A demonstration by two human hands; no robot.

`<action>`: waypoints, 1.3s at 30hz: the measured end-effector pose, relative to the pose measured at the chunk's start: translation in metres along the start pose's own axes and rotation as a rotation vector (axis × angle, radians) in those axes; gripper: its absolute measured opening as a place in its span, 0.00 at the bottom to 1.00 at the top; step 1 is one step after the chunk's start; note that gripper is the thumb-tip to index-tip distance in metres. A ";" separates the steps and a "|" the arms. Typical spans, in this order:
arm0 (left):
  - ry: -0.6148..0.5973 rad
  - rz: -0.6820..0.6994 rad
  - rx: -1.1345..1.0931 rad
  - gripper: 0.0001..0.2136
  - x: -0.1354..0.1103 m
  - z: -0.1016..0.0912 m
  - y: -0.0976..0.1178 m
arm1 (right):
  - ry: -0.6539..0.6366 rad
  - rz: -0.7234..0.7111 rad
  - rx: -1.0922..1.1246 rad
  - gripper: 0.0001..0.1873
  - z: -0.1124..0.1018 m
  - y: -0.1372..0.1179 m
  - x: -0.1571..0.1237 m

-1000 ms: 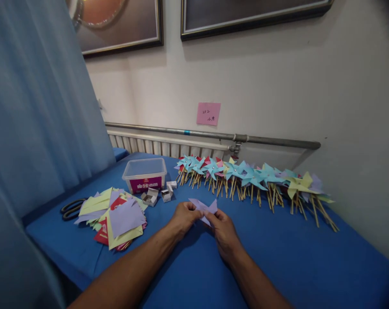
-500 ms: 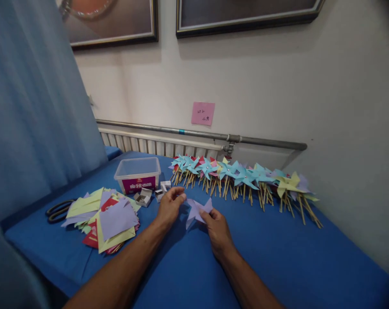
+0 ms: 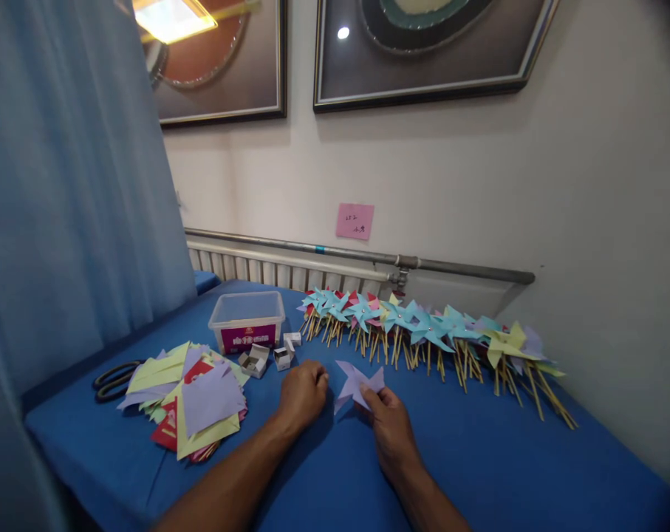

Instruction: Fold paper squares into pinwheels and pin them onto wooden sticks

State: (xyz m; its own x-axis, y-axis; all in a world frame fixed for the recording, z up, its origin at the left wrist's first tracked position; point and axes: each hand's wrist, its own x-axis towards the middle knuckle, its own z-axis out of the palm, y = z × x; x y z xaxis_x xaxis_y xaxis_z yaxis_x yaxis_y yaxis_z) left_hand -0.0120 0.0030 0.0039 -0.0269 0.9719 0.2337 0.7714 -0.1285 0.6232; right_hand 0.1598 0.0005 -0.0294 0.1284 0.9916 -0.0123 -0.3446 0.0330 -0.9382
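A purple paper pinwheel head (image 3: 350,387) is pinched at its centre by my right hand (image 3: 391,428), thumb on top, with its folded points spread out. Just left of it, apart from the paper, my left hand (image 3: 303,393) is closed with its fingers curled together. Whatever those fingers hold, if anything, is too small or hidden to make out. Small open cardboard boxes (image 3: 255,360) lie beyond my left hand, close to a clear plastic tub (image 3: 247,310) with a purple label.
Coloured paper sheets (image 3: 210,399) are piled at the left, next to black-handled scissors (image 3: 114,381). A long row of finished pinwheels (image 3: 431,329) on sticks lies along the back right of the blue-covered table (image 3: 512,473). Behind it are a wall pipe (image 3: 467,270) and a blue curtain (image 3: 85,177).
My left hand's fingers have curled closed and turned downward, a little away from the pinwheel head. My right hand keeps its hold on the paper. The view has tilted upward.
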 end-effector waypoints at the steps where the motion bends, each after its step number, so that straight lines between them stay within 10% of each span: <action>1: -0.009 0.004 0.039 0.09 -0.002 0.000 0.001 | -0.015 -0.001 0.000 0.21 -0.001 0.000 0.000; 8: -0.170 0.052 0.114 0.10 -0.011 0.014 0.010 | -0.041 -0.010 -0.037 0.25 -0.007 0.006 0.004; 29: -0.125 0.016 0.247 0.09 -0.009 -0.005 0.010 | -0.043 0.031 -0.001 0.24 -0.003 0.000 0.000; 36: 0.199 -0.010 0.365 0.13 0.056 -0.116 -0.001 | -0.044 0.012 -0.089 0.24 -0.002 -0.001 -0.001; 39: 0.116 -0.140 0.549 0.14 0.104 -0.167 -0.004 | -0.060 0.000 -0.100 0.24 -0.001 -0.003 -0.003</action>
State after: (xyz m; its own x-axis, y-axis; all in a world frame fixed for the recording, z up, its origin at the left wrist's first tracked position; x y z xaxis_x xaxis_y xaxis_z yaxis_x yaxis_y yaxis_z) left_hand -0.1239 0.0715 0.1502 -0.1983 0.9403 0.2766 0.9715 0.1512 0.1824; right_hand 0.1617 -0.0025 -0.0269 0.0713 0.9974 0.0054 -0.2497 0.0231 -0.9680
